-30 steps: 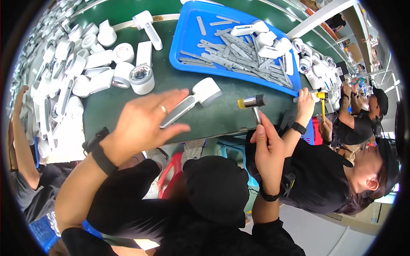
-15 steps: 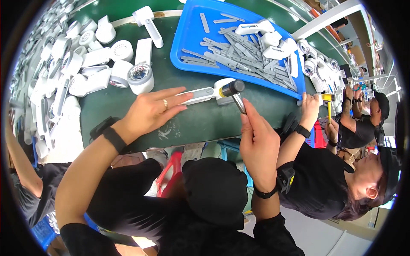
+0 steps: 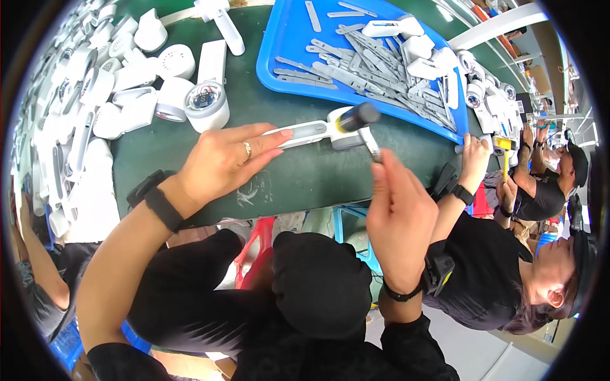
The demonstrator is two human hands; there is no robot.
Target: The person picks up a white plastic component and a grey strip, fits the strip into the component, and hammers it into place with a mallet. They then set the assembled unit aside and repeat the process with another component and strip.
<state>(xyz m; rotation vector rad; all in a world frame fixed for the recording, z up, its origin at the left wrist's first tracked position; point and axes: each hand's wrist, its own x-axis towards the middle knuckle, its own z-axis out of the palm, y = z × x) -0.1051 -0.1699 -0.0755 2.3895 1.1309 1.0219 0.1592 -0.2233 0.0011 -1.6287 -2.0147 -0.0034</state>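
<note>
My left hand (image 3: 222, 162) is closed round the end of a white handle with a grey inlay, part of a white handheld device (image 3: 306, 132) lying on the green table. The device's round head points right. In my right hand (image 3: 401, 219) is a small mallet (image 3: 359, 118) with a metal shaft, its black and yellow head smeared by motion over the device's round head. Whether the mallet touches it I cannot tell. Just beyond sits a blue tray (image 3: 263, 71) holding many grey strips (image 3: 368, 70) and several white parts (image 3: 419, 47).
White housings (image 3: 136, 89) are heaped along the left. One device with a circuit in its round end (image 3: 204, 100) stands nearby; another white one (image 3: 223, 26) lies farther back. At right, a co-worker's hand (image 3: 474, 162) is close to the tray and a yellow hammer (image 3: 505, 145).
The mallet has shifted slightly right and up, and my right hand has moved right. My left hand still grips the handle. The whole view has shifted a little.
</note>
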